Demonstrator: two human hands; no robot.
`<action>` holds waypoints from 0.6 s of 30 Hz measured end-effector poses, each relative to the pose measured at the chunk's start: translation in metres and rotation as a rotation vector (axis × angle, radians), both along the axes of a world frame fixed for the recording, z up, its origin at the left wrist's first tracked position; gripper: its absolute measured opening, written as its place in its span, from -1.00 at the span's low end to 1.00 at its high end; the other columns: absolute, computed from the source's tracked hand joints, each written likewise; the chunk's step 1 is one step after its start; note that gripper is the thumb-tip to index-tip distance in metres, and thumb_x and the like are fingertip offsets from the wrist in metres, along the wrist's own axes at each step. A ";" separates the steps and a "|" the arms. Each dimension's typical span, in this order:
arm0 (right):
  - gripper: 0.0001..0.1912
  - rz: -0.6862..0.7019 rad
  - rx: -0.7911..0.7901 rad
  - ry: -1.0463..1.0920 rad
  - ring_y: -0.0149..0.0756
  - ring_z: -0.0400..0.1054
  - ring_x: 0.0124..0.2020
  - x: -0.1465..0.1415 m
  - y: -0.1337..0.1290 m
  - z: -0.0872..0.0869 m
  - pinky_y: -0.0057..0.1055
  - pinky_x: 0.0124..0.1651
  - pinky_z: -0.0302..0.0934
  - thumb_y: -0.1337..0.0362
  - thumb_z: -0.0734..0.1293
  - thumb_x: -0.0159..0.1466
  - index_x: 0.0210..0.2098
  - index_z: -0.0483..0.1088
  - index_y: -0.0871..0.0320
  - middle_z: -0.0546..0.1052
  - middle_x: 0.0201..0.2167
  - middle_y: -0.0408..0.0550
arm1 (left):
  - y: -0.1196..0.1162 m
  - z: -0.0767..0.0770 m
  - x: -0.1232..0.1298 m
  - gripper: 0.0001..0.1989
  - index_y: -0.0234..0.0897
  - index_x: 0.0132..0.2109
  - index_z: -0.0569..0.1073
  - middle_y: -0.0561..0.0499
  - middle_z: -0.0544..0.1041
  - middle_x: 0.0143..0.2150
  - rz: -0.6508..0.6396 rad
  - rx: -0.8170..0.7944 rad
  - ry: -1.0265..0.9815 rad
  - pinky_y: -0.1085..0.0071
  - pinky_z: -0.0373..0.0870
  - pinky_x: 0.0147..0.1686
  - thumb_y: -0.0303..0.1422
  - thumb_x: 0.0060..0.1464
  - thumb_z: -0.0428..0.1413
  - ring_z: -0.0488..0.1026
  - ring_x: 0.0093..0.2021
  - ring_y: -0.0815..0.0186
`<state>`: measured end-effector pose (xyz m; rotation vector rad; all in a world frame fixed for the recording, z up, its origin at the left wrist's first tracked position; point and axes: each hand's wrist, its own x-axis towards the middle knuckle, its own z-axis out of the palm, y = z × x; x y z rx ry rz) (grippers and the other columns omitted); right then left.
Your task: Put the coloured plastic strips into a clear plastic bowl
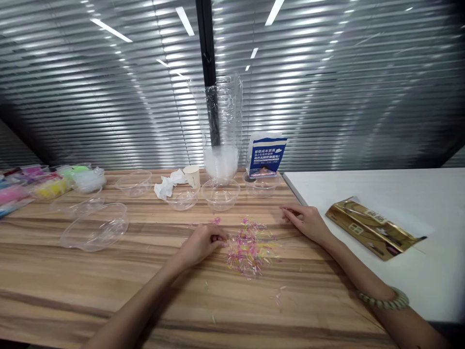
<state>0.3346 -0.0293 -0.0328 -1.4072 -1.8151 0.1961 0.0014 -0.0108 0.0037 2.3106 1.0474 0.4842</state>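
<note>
A loose pile of tiny thin tube-like pieces (249, 249), pink, yellow and clear, lies on the wooden table. My left hand (201, 243) rests at the pile's left edge, its fingers curled and pinched together; what they hold, if anything, is too small to name. To the right of the pile, my right hand (305, 220) is low over the table with thumb and forefinger closed together. I cannot make out anything between those fingertips. Behind the pile stand clear plastic bowls, one in the middle (221, 195), one at the right (262, 185) and one at the left (182, 198).
More clear bowls (96, 228) stand on the left, near bags of coloured material (51, 184). Farther back are a paper cup (192, 176), crumpled tissue (167, 186), a bowl stack in plastic wrap (221, 162) and a blue-white bag (268, 152). A gold packet (370, 225) lies on the white table.
</note>
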 end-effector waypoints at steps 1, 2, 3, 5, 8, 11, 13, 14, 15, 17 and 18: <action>-0.72 0.001 -0.002 -0.001 -0.26 0.47 -0.44 0.000 0.000 0.000 -0.36 -0.31 0.36 0.18 0.20 0.29 -0.20 0.49 0.17 0.57 -0.47 -0.10 | -0.001 0.000 0.001 -0.89 -0.30 -0.31 0.57 0.03 0.55 -0.40 -0.001 0.013 0.007 0.53 0.22 -0.39 -0.51 -0.02 0.18 0.38 -0.42 0.38; -0.72 0.001 -0.004 -0.002 -0.26 0.47 -0.45 0.000 0.000 0.000 -0.37 -0.32 0.36 0.18 0.19 0.29 -0.20 0.49 0.17 0.57 -0.47 -0.10 | -0.001 -0.001 0.001 -0.89 -0.30 -0.31 0.57 0.03 0.55 -0.40 -0.001 0.025 0.012 0.53 0.21 -0.39 -0.53 -0.02 0.17 0.38 -0.42 0.38; -0.72 0.001 -0.005 -0.003 -0.26 0.47 -0.45 -0.001 0.000 0.000 -0.37 -0.32 0.37 0.18 0.19 0.29 -0.20 0.49 0.16 0.57 -0.47 -0.10 | -0.002 -0.001 0.002 -0.89 -0.30 -0.32 0.56 0.03 0.55 -0.39 -0.001 0.034 0.015 0.53 0.21 -0.38 -0.54 -0.02 0.16 0.38 -0.41 0.38; -0.72 -0.002 -0.001 -0.001 -0.26 0.47 -0.46 -0.001 0.000 0.000 -0.37 -0.33 0.37 0.18 0.19 0.29 -0.21 0.49 0.16 0.57 -0.47 -0.10 | -0.002 -0.003 0.002 -0.89 -0.30 -0.34 0.56 0.03 0.54 -0.39 -0.002 0.052 0.013 0.52 0.21 -0.37 -0.55 0.00 0.15 0.38 -0.41 0.38; -0.71 -0.006 -0.003 0.001 -0.26 0.47 -0.47 0.000 0.000 0.000 -0.37 -0.34 0.37 0.18 0.20 0.28 -0.21 0.49 0.17 0.57 -0.48 -0.10 | -0.002 -0.003 0.003 -0.89 -0.30 -0.35 0.55 0.04 0.54 -0.40 0.006 0.064 0.015 0.51 0.22 -0.37 -0.56 0.01 0.14 0.39 -0.40 0.37; -0.71 -0.008 -0.010 -0.009 -0.25 0.48 -0.46 0.000 0.001 -0.001 -0.36 -0.32 0.36 0.18 0.20 0.28 -0.20 0.49 0.17 0.57 -0.48 -0.10 | -0.003 -0.002 0.004 -0.88 -0.30 -0.33 0.55 0.01 0.56 -0.35 0.007 0.064 0.024 0.47 0.27 -0.30 -0.54 0.02 0.12 0.44 -0.33 0.32; -0.71 -0.005 -0.014 -0.014 -0.25 0.48 -0.44 0.001 0.001 -0.001 -0.35 -0.30 0.36 0.18 0.19 0.29 -0.19 0.49 0.16 0.57 -0.46 -0.10 | -0.005 0.000 0.005 -0.85 -0.29 -0.32 0.55 0.00 0.57 -0.31 0.003 0.079 0.029 0.43 0.29 -0.22 -0.54 0.05 0.09 0.46 -0.26 0.28; -0.71 -0.004 -0.018 -0.015 -0.25 0.48 -0.43 0.001 0.001 -0.002 -0.35 -0.29 0.36 0.18 0.19 0.29 -0.19 0.49 0.16 0.58 -0.45 -0.10 | -0.006 0.000 0.005 -0.84 -0.28 -0.32 0.54 -0.01 0.57 -0.30 0.002 0.085 0.034 0.42 0.29 -0.19 -0.54 0.06 0.07 0.46 -0.24 0.27; -0.71 -0.003 -0.024 -0.015 -0.24 0.48 -0.43 0.000 0.001 -0.002 -0.35 -0.29 0.36 0.18 0.19 0.29 -0.19 0.49 0.16 0.58 -0.45 -0.10 | -0.006 0.001 0.006 -0.83 -0.28 -0.32 0.54 -0.01 0.57 -0.29 0.003 0.086 0.040 0.41 0.29 -0.18 -0.54 0.06 0.06 0.46 -0.22 0.26; -0.72 -0.006 -0.032 -0.013 -0.24 0.48 -0.43 0.000 0.000 -0.001 -0.34 -0.28 0.36 0.18 0.19 0.29 -0.19 0.49 0.16 0.58 -0.45 -0.10 | -0.007 0.001 0.006 -0.83 -0.28 -0.31 0.53 -0.02 0.56 -0.29 0.014 0.078 0.051 0.40 0.29 -0.17 -0.55 0.06 0.05 0.46 -0.22 0.25; -0.72 -0.008 -0.035 -0.011 -0.24 0.48 -0.42 0.000 0.000 -0.001 -0.34 -0.28 0.36 0.18 0.20 0.29 -0.19 0.49 0.16 0.58 -0.45 -0.10 | -0.007 0.000 0.006 -0.83 -0.28 -0.31 0.53 -0.02 0.56 -0.29 0.020 0.073 0.055 0.39 0.29 -0.17 -0.56 0.05 0.05 0.45 -0.23 0.25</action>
